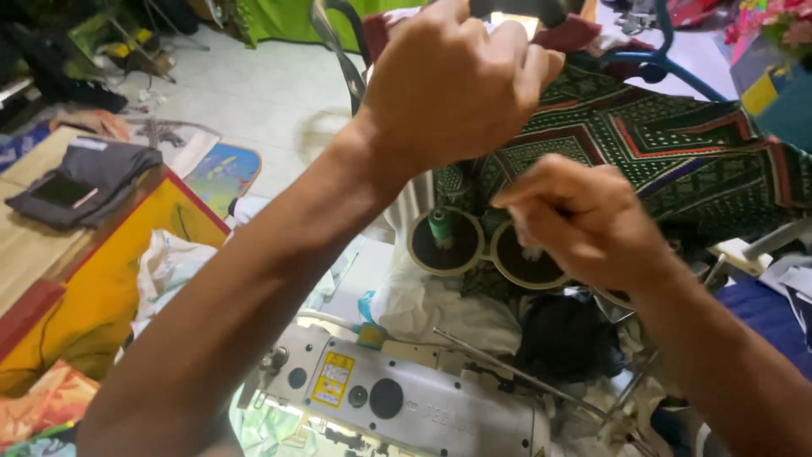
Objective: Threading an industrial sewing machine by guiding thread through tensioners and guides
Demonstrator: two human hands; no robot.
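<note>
My left hand (452, 80) is raised at the top centre. Its fingers are curled into a fist beside a dark metal frame (338, 42), and what it may hold is hidden. Lower and to the right, my right hand (584, 220) is blurred, with fingertips pinched together just above two round dark spool plates. A green thread spool (441, 227) stands on the left plate (423, 254). The right plate (516, 267) is partly covered by my right hand. No thread shows clearly between the fingers. A white sewing machine head (406, 398) lies below both arms.
Green and red patterned cloth (677, 144) drapes behind the hands. A yellow and red table (110, 271) with folded dark cloth (85, 182) is on the left. White cloth (423, 300) and a black bundle (567, 334) lie behind the machine. A blue tube (677, 72) curves at top right.
</note>
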